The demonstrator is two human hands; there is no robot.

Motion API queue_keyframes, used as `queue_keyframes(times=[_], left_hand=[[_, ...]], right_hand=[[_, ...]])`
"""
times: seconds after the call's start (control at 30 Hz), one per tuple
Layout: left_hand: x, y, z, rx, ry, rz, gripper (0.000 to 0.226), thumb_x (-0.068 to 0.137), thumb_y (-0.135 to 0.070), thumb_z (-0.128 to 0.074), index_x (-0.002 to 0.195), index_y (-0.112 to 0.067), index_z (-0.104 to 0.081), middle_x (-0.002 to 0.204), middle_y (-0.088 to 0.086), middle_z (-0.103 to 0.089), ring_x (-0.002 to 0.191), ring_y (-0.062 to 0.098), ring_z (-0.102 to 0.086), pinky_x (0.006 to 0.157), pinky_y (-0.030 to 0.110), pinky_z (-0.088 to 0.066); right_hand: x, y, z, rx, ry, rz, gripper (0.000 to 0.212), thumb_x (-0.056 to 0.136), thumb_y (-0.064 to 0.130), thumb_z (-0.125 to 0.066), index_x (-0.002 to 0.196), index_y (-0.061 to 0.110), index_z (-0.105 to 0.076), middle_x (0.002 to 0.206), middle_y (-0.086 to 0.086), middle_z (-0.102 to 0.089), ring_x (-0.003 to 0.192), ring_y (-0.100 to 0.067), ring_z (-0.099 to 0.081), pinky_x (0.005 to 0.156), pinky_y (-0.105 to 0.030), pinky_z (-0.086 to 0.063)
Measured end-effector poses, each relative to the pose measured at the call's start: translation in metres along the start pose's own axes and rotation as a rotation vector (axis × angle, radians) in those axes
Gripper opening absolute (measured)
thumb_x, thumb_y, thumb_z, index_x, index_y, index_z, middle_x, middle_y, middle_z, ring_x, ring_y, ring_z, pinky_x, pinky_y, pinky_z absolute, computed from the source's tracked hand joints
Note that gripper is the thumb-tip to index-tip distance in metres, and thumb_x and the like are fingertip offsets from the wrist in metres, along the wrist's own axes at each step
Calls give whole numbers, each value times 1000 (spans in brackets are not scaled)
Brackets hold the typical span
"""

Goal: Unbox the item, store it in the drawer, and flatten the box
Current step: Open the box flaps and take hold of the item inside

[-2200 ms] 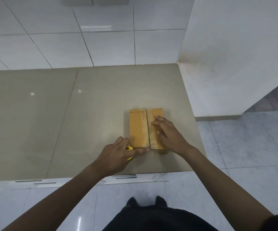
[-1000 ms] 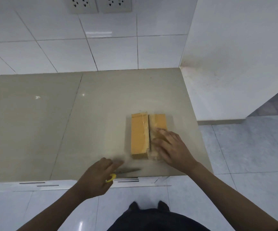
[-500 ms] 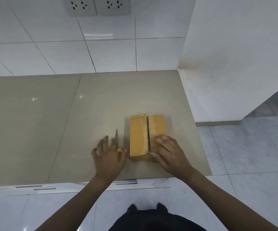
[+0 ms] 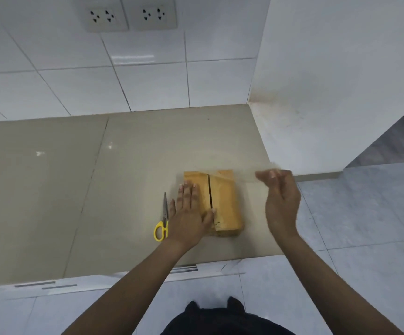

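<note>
White wall tiles behind beige surface. Cardboard box right of frame centre, top flaps meeting at a slit. Left hand flat and spread on left flap. Right hand raised right of box, pinching clear tape strip. Yellow-handled scissors lie beside left hand.

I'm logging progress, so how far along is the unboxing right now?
Done: the yellow-handled scissors lie on the beige countertop, and the brown cardboard box's top seam shows as a dark slit. In hand: the left hand presses the box while the right hand peels clear tape away. Left: opening the flaps, removing the item, storing it, flattening.
</note>
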State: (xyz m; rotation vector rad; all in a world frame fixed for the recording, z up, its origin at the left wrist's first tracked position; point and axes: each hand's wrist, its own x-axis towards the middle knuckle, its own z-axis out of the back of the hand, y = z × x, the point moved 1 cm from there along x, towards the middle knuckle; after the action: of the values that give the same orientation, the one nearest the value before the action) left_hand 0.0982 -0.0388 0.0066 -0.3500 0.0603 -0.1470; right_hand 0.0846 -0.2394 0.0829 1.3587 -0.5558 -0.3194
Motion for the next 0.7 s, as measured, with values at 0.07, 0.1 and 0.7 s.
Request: queue_keyframes(times=[0.07, 0.1, 0.7], left_hand=[[-1, -2, 1, 8, -4, -9, 81, 92, -61, -33, 153, -13, -8, 163, 9, -3, 150, 26, 1, 119, 47, -9], [-2, -2, 2, 11, -7, -10, 80, 93, -60, -33, 153, -13, -8, 163, 10, -3, 150, 26, 1, 119, 46, -8], [-5, -11, 12, 50, -2, -25, 79, 95, -55, -35, 153, -10, -7, 162, 13, -1, 150, 27, 2, 120, 41, -6]], right_hand=[[19, 3, 15, 52, -169, -35, 16, 97, 15, -51, 93, 3, -60, 93, -8, -74, 88, -9, -70, 86, -30, -56], [27, 4, 25, 66, -256, -45, 14, 95, 15, -52, 92, 3, -60, 92, -10, -74, 88, -13, -71, 86, -35, -56], [-19, -89, 42, -899, -37, 70, 16, 93, 11, -51, 79, 9, -56, 69, -6, -58, 64, -26, -56, 62, -30, -33]])
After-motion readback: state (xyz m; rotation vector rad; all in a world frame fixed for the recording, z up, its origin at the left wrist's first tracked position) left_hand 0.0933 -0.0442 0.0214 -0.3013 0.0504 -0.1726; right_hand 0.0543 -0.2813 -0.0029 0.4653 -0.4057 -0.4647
